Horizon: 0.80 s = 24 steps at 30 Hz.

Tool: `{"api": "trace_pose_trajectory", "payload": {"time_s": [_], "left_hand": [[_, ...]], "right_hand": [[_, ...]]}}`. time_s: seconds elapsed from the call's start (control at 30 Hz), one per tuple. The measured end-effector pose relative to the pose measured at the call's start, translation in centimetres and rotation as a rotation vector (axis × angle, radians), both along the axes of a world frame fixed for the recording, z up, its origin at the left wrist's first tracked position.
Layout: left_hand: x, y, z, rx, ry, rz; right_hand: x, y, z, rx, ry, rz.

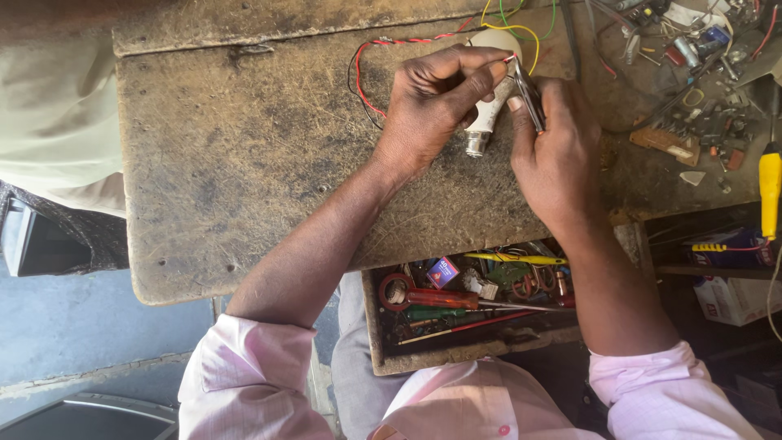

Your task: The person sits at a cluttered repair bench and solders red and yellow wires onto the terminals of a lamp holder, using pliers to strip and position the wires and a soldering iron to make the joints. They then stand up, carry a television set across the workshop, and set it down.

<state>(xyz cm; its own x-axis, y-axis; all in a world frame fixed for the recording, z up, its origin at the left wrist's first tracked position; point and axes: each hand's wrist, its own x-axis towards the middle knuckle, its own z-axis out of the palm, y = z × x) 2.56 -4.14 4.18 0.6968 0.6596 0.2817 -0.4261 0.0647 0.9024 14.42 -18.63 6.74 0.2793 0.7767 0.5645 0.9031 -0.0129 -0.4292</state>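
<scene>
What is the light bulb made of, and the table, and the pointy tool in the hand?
The light bulb looks like white matte plastic with a shiny metal screw end. The table seems to be old wood, rough, scratched and stained dark. The pointy tool in the right hand gleams grey, so probably bare metal. The left hand steadies the bulb.

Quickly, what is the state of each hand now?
Left hand: closed, holding the white bulb on the worn table.
Right hand: closed on thin metal pliers, with the tip at a wire.
</scene>
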Motion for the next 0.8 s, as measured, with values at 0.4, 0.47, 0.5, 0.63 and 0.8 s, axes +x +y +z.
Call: {"api": "trace_pose_trajectory", "payload": {"time_s": [0.4, 0.47, 0.5, 0.63, 0.8], "left_hand": [[0.19, 0.07, -0.68, 0.049, -0.049, -0.001], [0.18, 0.06, -0.64, 0.032, -0.038, -0.007], [0.16, 0.06, -0.61, 0.024, -0.032, -0.011], [0.08, 0.07, -0.56, 0.016, -0.016, -0.018], [0.02, 0.1, -0.51, 0.016, -0.023, -0.028]], "right_hand": [[0.07, 0.15, -0.23, -0.004, -0.031, -0.017], [0.14, 0.19, -0.32, -0.003, -0.038, -0.007], [0.16, 0.21, -0.35, -0.002, -0.041, -0.002], [0.19, 0.22, -0.57, -0.007, -0.028, -0.013], [0.44, 0.4, -0.82, -0.002, -0.013, 0.001]]}}
